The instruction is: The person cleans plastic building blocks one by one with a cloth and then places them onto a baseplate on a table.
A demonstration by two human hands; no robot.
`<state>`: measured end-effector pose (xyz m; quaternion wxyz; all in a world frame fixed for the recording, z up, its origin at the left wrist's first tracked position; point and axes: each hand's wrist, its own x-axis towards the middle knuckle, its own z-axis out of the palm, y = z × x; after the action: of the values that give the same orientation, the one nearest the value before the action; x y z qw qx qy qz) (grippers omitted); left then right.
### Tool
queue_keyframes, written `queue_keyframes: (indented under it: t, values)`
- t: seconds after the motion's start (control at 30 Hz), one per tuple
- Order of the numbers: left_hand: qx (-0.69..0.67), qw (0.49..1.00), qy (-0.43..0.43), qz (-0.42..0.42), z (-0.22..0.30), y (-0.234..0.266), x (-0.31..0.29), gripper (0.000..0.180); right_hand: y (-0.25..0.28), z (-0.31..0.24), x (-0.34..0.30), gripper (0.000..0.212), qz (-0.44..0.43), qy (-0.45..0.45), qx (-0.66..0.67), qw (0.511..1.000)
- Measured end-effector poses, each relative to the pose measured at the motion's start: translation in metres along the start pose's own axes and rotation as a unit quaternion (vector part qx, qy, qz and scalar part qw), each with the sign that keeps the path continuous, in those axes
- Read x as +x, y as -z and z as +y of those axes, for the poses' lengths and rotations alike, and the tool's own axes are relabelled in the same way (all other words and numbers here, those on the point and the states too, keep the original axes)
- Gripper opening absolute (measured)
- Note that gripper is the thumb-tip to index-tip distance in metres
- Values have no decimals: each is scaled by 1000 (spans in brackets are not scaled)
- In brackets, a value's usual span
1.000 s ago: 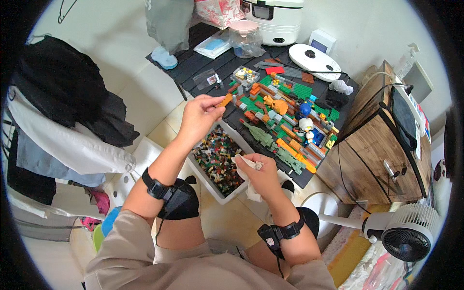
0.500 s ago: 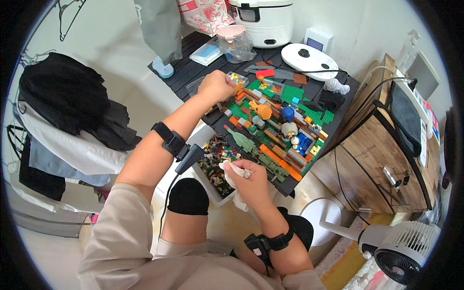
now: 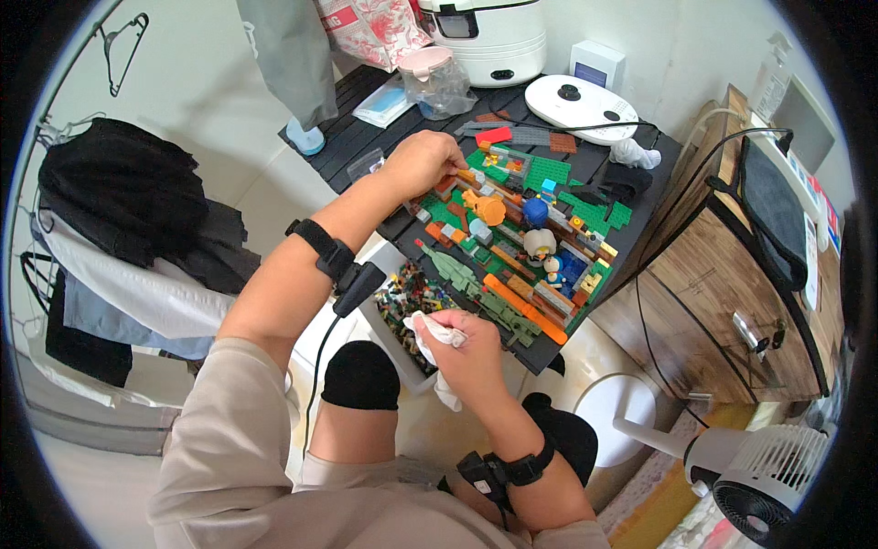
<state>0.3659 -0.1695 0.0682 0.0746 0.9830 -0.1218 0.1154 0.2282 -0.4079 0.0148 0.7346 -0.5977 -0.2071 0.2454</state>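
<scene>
My left hand reaches to the far left corner of a toy brick model. Its fingertips are pinched together at the model's brown and orange bricks; whatever lies between them is hidden. Closer to me, my right hand grips a crumpled white cloth, whose loose end hangs below the fist. The model has a green baseplate, rows of brown and grey bricks and several small figures, among them an orange one and a blue one. Along its near side lies a long green brick piece.
A white bin of loose bricks stands below the black table's near edge. Behind the model are a white appliance base, a rice cooker and a lidded jar. A wooden cabinet and a fan stand right.
My left hand has shifted slightly right and nearer to the model's corner, covering the small clear tray of pieces. My right hand keeps the cloth and has dropped slightly. The view has tilted a little.
</scene>
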Motion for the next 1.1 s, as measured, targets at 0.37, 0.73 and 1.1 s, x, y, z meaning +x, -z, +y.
queue_keyframes:
  t: [0.37,0.73,1.1]
  values:
    - [35,998,-42,22,0,2,-3,12,-5,3,1,15,4,19,-12,1000]
    - [136,987,-67,51,10,-1,-15,13,-9,2,3,14,2,16,-17,1000]
    - [114,989,-69,66,10,1,-18,13,-10,4,5,15,0,19,-20,1000]
